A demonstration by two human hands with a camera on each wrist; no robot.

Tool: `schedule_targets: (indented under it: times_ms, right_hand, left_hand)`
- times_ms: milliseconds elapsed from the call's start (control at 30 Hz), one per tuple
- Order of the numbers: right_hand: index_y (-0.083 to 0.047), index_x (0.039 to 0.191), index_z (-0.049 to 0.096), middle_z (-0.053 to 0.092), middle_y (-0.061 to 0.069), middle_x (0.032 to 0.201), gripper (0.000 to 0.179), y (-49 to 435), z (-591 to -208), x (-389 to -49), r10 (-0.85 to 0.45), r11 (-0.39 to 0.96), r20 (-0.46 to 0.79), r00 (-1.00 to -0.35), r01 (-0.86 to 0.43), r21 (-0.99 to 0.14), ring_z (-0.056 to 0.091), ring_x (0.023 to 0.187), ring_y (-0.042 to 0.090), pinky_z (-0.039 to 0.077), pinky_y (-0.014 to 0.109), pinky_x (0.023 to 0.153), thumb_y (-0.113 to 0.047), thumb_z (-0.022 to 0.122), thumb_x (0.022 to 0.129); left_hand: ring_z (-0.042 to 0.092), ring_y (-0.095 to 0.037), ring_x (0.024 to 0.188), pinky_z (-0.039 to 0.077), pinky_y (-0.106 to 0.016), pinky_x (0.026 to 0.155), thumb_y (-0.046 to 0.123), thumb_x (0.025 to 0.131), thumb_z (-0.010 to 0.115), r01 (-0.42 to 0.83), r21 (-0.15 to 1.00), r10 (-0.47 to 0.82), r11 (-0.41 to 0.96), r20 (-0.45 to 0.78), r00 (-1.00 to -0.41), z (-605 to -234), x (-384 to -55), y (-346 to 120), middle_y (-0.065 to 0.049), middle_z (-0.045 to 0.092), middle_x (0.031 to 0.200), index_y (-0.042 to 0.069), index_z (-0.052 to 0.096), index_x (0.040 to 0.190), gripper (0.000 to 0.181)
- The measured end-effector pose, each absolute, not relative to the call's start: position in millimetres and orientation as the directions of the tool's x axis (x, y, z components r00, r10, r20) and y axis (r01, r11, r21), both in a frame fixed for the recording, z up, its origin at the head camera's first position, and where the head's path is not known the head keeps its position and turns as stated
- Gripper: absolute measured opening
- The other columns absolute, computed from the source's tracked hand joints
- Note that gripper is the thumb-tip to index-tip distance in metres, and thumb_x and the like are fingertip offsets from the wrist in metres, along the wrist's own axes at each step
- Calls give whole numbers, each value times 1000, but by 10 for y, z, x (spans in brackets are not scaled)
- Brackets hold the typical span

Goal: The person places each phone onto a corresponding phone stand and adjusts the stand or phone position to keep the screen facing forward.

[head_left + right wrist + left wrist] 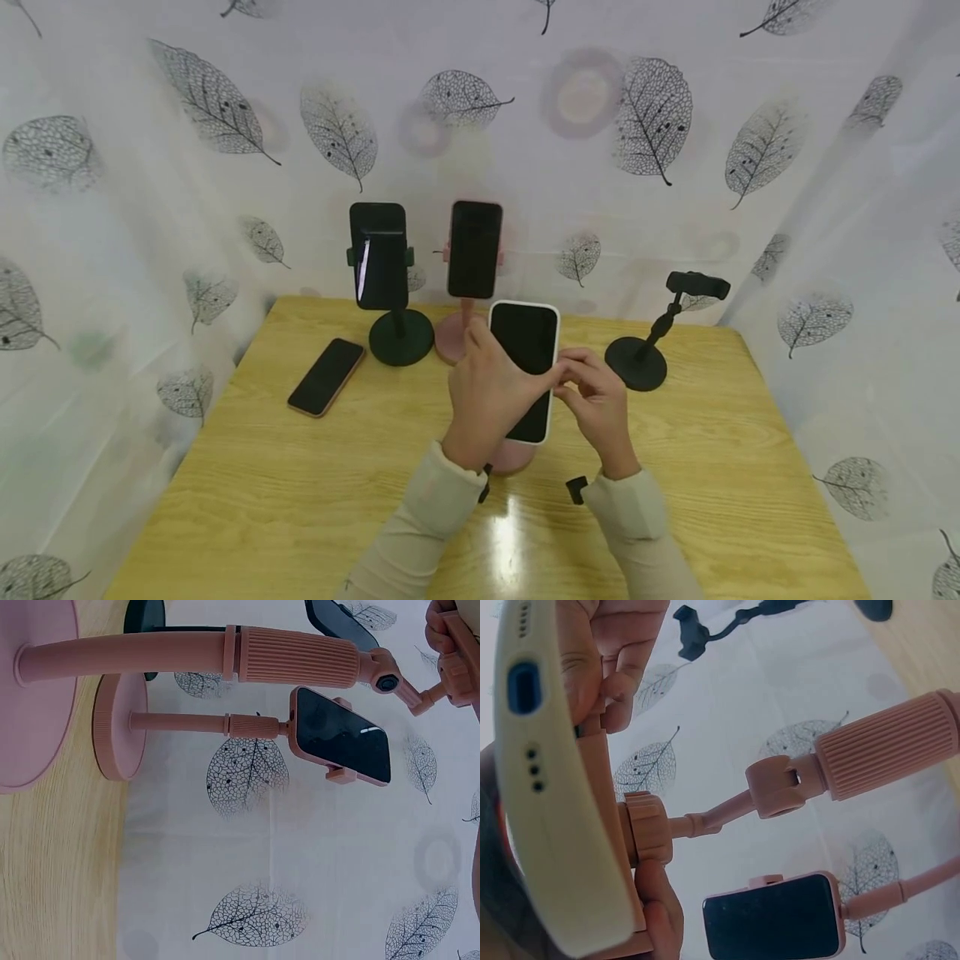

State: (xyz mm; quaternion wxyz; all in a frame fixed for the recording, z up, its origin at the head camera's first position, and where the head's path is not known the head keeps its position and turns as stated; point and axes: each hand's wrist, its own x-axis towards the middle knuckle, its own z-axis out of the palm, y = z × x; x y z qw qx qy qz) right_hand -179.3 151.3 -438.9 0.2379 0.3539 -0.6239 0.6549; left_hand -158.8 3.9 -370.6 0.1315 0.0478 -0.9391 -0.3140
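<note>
Mid-frame, left hand (487, 392) grips white-cased black phone (525, 333), right hand (602, 404) pinches pink plastic clamp (604, 776); uneven pulling could drop the phone.

Table (750, 508) has yellowish wood-grain top, w/ glare patch (506, 533) on near side of left hand (491, 387). Round pink base (513, 458) just below that hand, partly hidden; 2nd pink base (448, 337) beyond it, dk-green base (397, 343) to its L. Dark phone (327, 377) flat, L of left hand. Black base (636, 367) R of right hand (600, 404).
</note>
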Motion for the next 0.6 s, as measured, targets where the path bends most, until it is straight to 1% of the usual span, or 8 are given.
schedule_targets:
  times_ms: [133, 233, 367, 467, 533, 600]
  right_hand:
    - [9, 100, 67, 62, 1, 107, 26, 1545, -4374, -1787, -146, -133, 759, -635, -747, -651, 61, 84, 6, 51, 15, 73, -9, 66, 81]
    - [9, 101, 67, 62, 3, 107, 26, 1574, -4366, -1772, -166, -143, 744, -648, -730, -668, 60, 83, 7, 51, 16, 73, -8, 67, 80]
    - [5, 104, 67, 62, 5, 107, 24, 1638, -4348, -1741, -209, -145, 700, -683, -686, -713, 59, 81, 8, 51, 17, 71, -1, 67, 81]
    - [3, 107, 66, 60, 7, 109, 23, 1659, -4319, -1720, -246, -187, 661, -708, -635, -750, 58, 82, 10, 51, 18, 73, 2, 64, 84]
    - [1, 109, 65, 60, 7, 109, 23, 1652, -4297, -1703, -259, -211, 631, -731, -594, -776, 58, 83, 10, 51, 19, 74, 2, 63, 86]
    - [-3, 108, 65, 60, 4, 108, 22, 1635, -4271, -1678, -253, -214, 591, -766, -552, -806, 58, 85, 9, 50, 18, 76, -1, 63, 87]
  left_hand:
    - [45, -16, 49, 35, -24, 42, 76, 59, 67, -18, 603, -179, 797, 207, -962, -3701, -1589, 40, -8, 46, 83, 4, 37, 111, 94]
    - [47, -17, 51, 36, -25, 43, 78, 58, 67, -31, 603, -183, 797, 192, -964, -3698, -1591, 44, -8, 47, 84, 4, 37, 111, 95]
    - [47, -17, 52, 36, -24, 44, 79, 58, 66, -36, 595, -182, 803, 187, -965, -3693, -1595, 78, -9, 47, 85, 3, 37, 112, 97]
    - [45, -16, 50, 34, -23, 42, 81, 57, 64, -36, 569, -188, 821, 211, -959, -3693, -1595, 93, -9, 47, 85, 2, 38, 112, 100]
    - [44, -15, 49, 33, -23, 42, 81, 57, 63, -38, 554, -190, 831, 219, -957, -3691, -1592, 98, -9, 47, 84, 1, 38, 113, 101]
    - [43, -15, 49, 32, -22, 42, 80, 58, 64, -33, 548, -181, 836, 218, -959, -3691, -1591, 98, -10, 47, 85, 0, 37, 116, 102]
